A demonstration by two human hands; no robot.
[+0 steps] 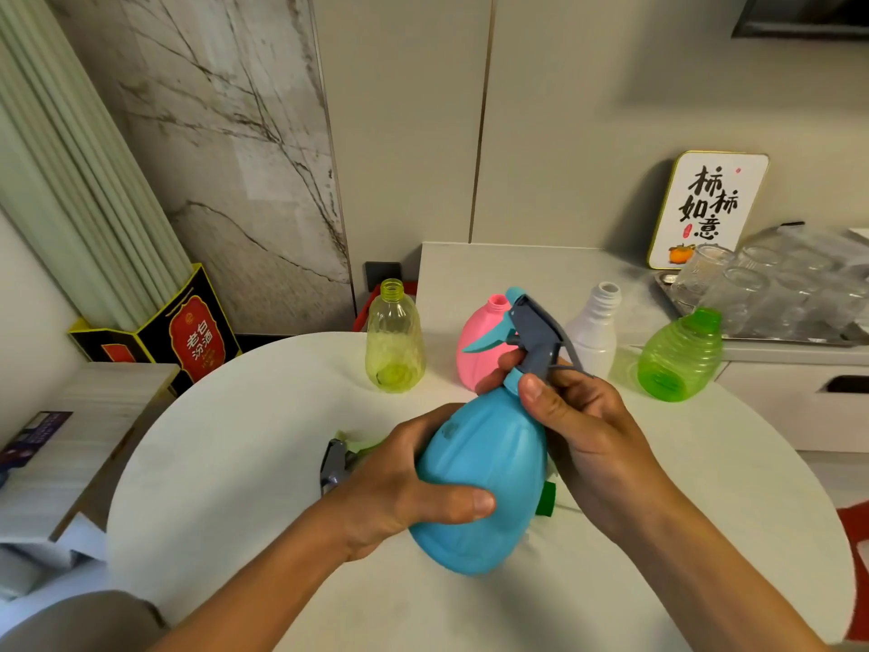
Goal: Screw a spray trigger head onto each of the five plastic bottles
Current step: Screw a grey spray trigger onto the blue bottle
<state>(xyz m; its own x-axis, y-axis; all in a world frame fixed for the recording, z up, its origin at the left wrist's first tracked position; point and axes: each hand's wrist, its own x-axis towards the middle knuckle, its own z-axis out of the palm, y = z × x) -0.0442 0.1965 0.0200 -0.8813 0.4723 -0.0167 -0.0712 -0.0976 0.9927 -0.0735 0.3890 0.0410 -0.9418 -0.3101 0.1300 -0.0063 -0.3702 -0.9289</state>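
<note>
We grip the rounded blue plastic bottle [484, 477] in the left hand [399, 487], fingers wrapped round its belly. Right hand [578, 416] pinches the grey trigger head's [536, 336] collar between thumb and fingers; threads hidden, seating probably partial. Keep head square, twist collar only.

- Looks like a home dining corner: round white desk [235, 440] against a marble-veined wall panel [225, 157].
- Sideboard [517, 270] carrying a framed calligraphy plaque [707, 209] and upturned drinking glasses [771, 284] on a tray.
- Liquor gift box [188, 336] on the floor.
</note>
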